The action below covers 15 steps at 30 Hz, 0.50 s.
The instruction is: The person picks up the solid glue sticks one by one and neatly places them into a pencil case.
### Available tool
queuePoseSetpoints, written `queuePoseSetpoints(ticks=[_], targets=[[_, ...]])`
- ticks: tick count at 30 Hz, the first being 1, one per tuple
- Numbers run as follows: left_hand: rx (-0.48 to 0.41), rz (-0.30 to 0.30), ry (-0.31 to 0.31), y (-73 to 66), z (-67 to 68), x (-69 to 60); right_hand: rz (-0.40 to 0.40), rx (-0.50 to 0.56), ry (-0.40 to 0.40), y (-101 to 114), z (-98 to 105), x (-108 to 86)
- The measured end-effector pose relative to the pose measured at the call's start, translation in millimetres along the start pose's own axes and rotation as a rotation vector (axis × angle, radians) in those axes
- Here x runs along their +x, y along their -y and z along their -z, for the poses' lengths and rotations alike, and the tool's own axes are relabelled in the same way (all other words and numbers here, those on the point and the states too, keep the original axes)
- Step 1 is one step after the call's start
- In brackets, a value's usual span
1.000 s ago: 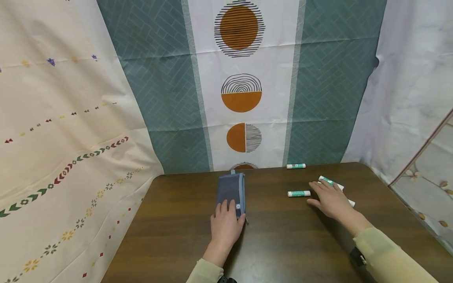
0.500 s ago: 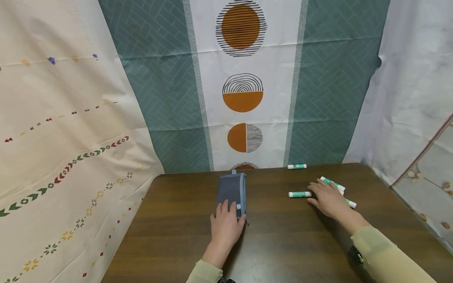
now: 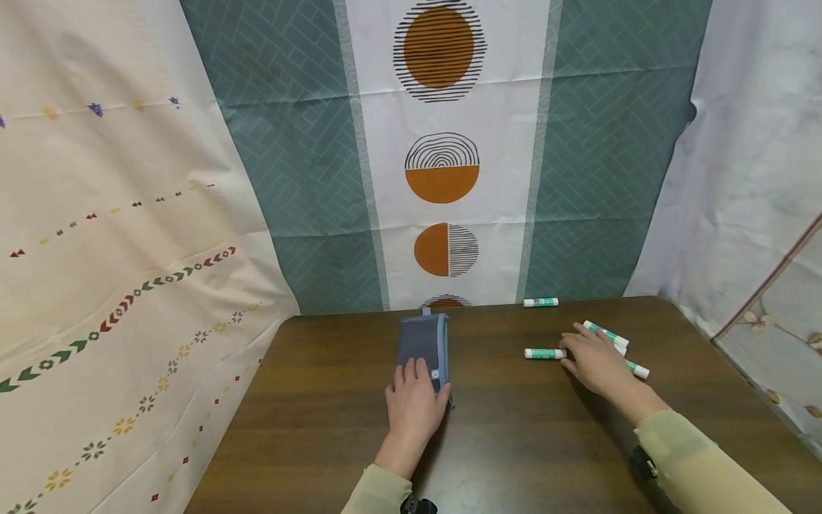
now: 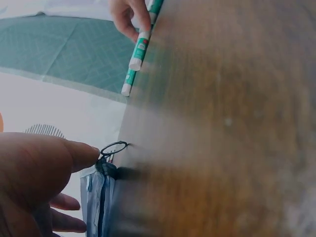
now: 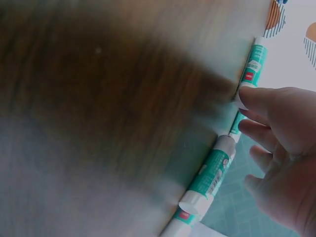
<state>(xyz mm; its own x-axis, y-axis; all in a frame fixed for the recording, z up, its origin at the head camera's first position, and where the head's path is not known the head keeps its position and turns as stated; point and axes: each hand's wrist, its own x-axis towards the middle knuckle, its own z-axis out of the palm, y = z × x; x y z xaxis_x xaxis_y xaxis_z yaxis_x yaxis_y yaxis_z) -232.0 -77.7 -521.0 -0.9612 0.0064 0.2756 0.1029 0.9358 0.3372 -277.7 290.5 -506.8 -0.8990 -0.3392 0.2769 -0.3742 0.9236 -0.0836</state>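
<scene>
A blue-grey zip pouch [image 3: 420, 339] lies on the table in the head view. My left hand [image 3: 414, 407] rests on its near part, fingers extended over it and thumb along the right edge. In the left wrist view that thumb is beside the zip ring [image 4: 113, 148]. My right hand [image 3: 600, 368] pinches the right end of a green-and-white tube [image 3: 545, 354] between thumb and fingers, the tube lying on the table. Other similar tubes are beside and under this hand, one [image 3: 606, 334] beyond the fingers and one [image 3: 638, 369] partly covered by the hand.
Another green-and-white tube [image 3: 541, 303] lies at the back edge of the brown wooden table [image 3: 308, 428]. Patterned cloths hang behind the table [image 3: 295, 178] and on both sides.
My right thumb and fingers have come in around the end of the left tube. My left hand stays on the pouch. The head view has shifted slightly.
</scene>
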Motion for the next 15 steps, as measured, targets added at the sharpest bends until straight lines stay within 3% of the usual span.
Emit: queuePoseSetpoints(ticks=[4,15], targets=[[0.007,0.008,-0.004,0.7,-1.4,0.6,0.001,0.005,-0.001,2.0,-1.2,1.2],[-0.011,-0.048,-0.059,3.8,-0.3,-1.9,0.002,0.009,-0.021,5.1,-4.9,1.5]])
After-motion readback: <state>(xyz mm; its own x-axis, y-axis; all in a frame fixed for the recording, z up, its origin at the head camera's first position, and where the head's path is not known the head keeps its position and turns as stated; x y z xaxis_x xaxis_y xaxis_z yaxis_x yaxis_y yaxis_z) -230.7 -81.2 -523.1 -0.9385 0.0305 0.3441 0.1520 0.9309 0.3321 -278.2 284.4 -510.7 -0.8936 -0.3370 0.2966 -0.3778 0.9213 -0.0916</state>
